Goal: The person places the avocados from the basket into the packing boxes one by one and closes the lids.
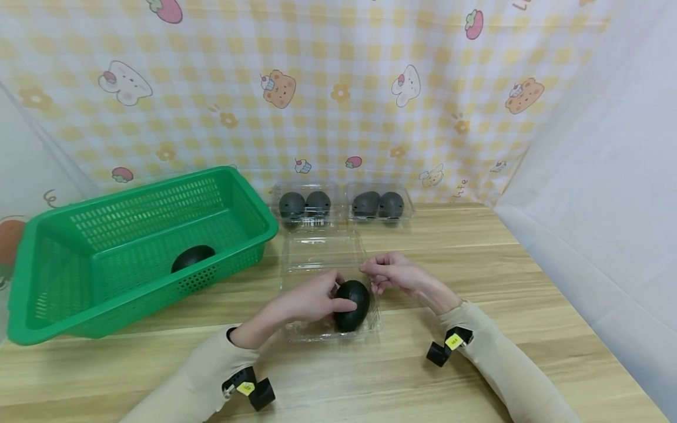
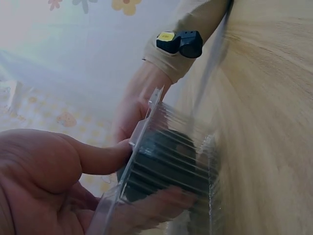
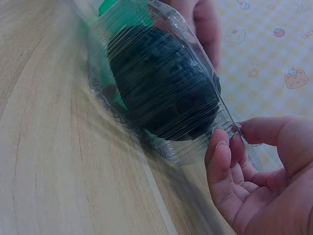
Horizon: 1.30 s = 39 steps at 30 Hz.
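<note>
A dark, egg-shaped avocado (image 1: 352, 305) sits in the right part of an open clear plastic clamshell box (image 1: 301, 332). My left hand (image 1: 315, 296) reaches over the box and holds this avocado, its thumb lying across the near side. At the box's right rim, my right hand (image 1: 394, 273) pinches the plastic between thumb and fingers. The right wrist view shows the avocado (image 3: 161, 83) through the ribbed box wall, with the right hand (image 3: 249, 171) at the edge. The box's lid (image 1: 322, 247) lies folded back, away from me.
On the left stands a green plastic basket (image 1: 143, 308) with another avocado (image 1: 193, 257) inside. Two closed clear boxes stand at the back, a left one (image 1: 335, 197) and a right one (image 1: 407, 197), each with two dark avocados. Behind them hangs a checked curtain (image 1: 338, 129).
</note>
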Available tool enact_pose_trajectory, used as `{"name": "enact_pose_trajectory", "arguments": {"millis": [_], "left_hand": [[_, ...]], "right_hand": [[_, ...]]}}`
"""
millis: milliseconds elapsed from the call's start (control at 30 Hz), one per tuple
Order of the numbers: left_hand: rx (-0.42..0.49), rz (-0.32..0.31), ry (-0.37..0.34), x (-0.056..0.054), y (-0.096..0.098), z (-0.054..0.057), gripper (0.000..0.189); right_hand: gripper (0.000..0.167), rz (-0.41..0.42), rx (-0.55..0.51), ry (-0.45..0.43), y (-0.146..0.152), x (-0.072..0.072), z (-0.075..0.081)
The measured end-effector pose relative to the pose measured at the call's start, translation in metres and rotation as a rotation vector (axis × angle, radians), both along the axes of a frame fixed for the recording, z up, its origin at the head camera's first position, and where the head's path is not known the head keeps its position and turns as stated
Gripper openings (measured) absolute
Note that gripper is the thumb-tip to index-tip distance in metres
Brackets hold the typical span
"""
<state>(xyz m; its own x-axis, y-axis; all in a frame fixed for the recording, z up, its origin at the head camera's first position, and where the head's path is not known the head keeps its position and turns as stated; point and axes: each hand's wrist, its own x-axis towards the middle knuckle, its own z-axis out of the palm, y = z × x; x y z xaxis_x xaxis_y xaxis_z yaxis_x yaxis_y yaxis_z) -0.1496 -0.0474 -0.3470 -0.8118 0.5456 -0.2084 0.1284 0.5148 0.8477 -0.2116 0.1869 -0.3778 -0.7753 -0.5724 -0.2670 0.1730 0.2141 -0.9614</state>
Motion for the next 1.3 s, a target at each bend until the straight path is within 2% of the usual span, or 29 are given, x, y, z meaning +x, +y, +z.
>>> {"name": "enact_pose_trajectory", "arguments": {"millis": [267,400,700,833,1100,1300], "left_hand": [[-0.078,-0.037,0.053,0.001,-0.006,0.005,0.053],[-0.099,-0.047,0.107,0.001,-0.005,0.003,0.054],[-0.124,-0.033,0.203,0.000,-0.004,0.000,0.055],[-0.102,-0.030,0.221,0.000,-0.006,0.001,0.054],[-0.093,-0.061,0.254,-0.004,-0.010,0.002,0.049],[-0.092,-0.052,0.220,-0.007,-0.014,0.006,0.046]], "right_hand": [[0.025,0.006,-0.009,0.007,0.001,-0.001,-0.001],[0.025,0.003,-0.014,0.003,0.001,0.000,-0.002],[0.023,-0.002,-0.022,0.010,0.002,0.000,-0.002],[0.022,-0.006,-0.025,0.006,0.001,0.001,0.000],[0.019,-0.005,-0.040,0.008,0.002,0.000,-0.003],[0.021,-0.003,-0.033,0.015,0.001,0.000,-0.003]]}}
